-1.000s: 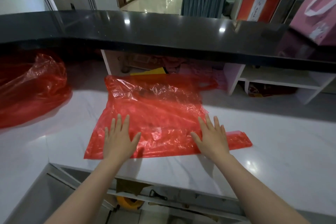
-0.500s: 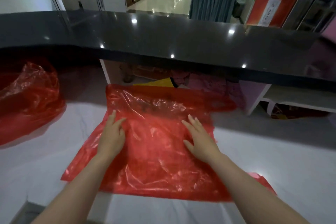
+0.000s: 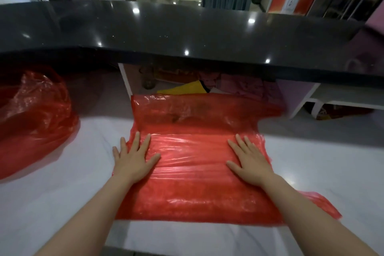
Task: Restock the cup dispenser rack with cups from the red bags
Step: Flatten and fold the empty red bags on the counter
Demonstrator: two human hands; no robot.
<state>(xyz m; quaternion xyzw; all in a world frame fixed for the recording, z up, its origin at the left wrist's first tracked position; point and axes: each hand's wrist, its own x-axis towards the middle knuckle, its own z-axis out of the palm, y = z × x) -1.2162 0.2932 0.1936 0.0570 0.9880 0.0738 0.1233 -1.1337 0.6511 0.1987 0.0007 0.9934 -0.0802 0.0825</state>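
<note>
The white table carries a flattened red bag with no cups showing in it, so emptying looks finished here. Left of both grips, a crumpled second bag remains. The left hand and right hand press flat, fingers spread; no rack is visible.

Dim, slightly soft view; ceiling-light glints dot the black counter, which bends, probably from wide-angle distortion.
</note>
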